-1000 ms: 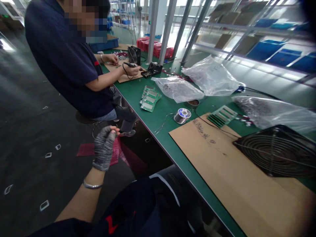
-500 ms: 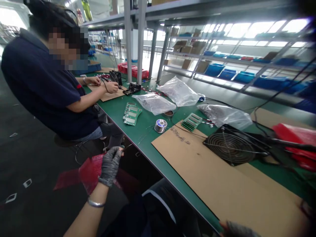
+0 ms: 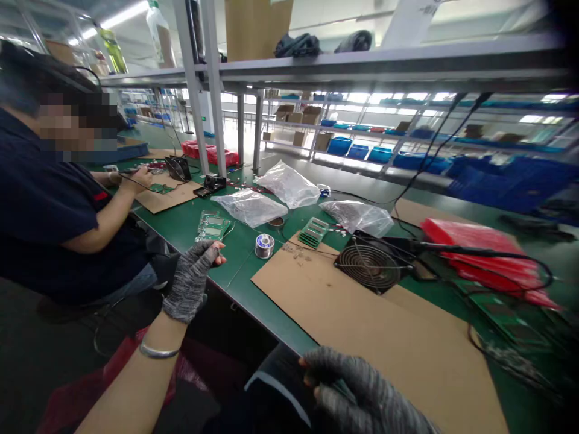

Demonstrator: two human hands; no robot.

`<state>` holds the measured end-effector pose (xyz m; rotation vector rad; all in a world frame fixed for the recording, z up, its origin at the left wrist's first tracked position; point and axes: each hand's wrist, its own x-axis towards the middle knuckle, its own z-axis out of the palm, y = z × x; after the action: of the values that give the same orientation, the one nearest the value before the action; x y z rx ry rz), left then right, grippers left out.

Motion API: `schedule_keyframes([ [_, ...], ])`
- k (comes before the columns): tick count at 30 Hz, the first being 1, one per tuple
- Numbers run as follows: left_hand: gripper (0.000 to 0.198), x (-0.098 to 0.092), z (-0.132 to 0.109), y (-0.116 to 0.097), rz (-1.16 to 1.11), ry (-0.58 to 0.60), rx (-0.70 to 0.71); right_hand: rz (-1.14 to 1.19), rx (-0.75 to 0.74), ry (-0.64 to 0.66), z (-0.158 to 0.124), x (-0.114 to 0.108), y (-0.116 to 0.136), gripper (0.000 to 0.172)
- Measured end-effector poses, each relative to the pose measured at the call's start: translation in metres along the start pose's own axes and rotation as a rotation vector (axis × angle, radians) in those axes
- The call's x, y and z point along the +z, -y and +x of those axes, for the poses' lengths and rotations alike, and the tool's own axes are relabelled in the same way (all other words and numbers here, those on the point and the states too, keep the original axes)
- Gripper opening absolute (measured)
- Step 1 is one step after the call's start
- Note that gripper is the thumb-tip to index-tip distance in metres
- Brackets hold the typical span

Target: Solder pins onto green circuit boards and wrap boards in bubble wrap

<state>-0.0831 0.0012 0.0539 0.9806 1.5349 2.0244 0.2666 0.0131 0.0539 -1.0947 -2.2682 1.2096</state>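
Note:
My left hand [image 3: 192,278], in a grey fingerless glove, is raised at the table's front edge with its fingertips pinched on a thin strand of solder wire [image 3: 230,231]. Just beyond it lie green circuit boards [image 3: 211,227]. A solder spool [image 3: 264,246] stands to the right of this hand. My right hand [image 3: 357,386], gloved alike, hovers low over the front edge of the cardboard sheet [image 3: 344,313]. Its thumb and fingers are apart, and I see nothing held between them. More green boards [image 3: 313,232] rest at the cardboard's far corner.
A black fan with a wire grille [image 3: 373,262] stands on the cardboard. Behind are clear plastic bags [image 3: 289,184], a small round tin [image 3: 277,222] and red wrap [image 3: 488,253]. Boards [image 3: 506,316] lie far right. A co-worker [image 3: 67,205] sits at left. A shelf [image 3: 362,69] spans above.
The view has swung right and up. My left hand has risen from below the table edge to beside the boards. My right hand has come further into view at the bottom.

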Motion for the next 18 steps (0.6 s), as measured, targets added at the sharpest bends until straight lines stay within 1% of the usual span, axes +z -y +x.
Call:
schedule_keyframes([
  [3, 0.019, 0.018, -0.011, -0.022, 0.02, 0.045, 0.138, 0.22, 0.048, 0.119, 0.03, 0.022, 0.027, 0.046],
  [6, 0.013, 0.026, -0.036, -0.038, 0.081, 0.145, 0.224, 0.568, 0.018, 0.23, 0.066, 0.044, 0.05, 0.062],
  [8, 0.011, 0.024, -0.053, -0.042, 0.209, 0.232, 0.367, 0.801, -0.06, 0.213, 0.088, 0.05, 0.061, 0.063],
  [10, 0.015, 0.015, -0.069, -0.04, 0.386, 0.304, 0.576, 1.046, -0.151, 0.142, 0.104, 0.046, 0.069, 0.054],
  [11, 0.017, 0.008, -0.075, -0.037, 0.461, 0.334, 0.662, 1.166, -0.179, 0.123, 0.109, 0.041, 0.073, 0.046],
  [12, 0.019, 0.0, -0.081, -0.032, 0.514, 0.36, 0.711, 1.276, -0.187, 0.111, 0.113, 0.034, 0.075, 0.038],
  [13, 0.019, -0.011, -0.086, -0.024, 0.55, 0.377, 0.724, 1.361, -0.182, 0.108, 0.116, 0.025, 0.077, 0.031],
  [15, 0.016, -0.038, -0.094, -0.001, 0.598, 0.375, 0.656, 1.428, -0.178, 0.077, 0.119, 0.004, 0.077, 0.023],
  [16, 0.015, -0.055, -0.098, 0.015, 0.624, 0.322, 0.593, 1.426, -0.184, 0.038, 0.12, -0.006, 0.075, 0.022],
  [17, 0.016, -0.074, -0.102, 0.032, 0.652, 0.301, 0.522, 1.411, -0.194, -0.012, 0.119, -0.015, 0.072, 0.022],
  [18, 0.022, -0.094, -0.105, 0.05, 0.685, 0.256, 0.433, 1.384, -0.201, -0.061, 0.118, -0.022, 0.068, 0.023],
])
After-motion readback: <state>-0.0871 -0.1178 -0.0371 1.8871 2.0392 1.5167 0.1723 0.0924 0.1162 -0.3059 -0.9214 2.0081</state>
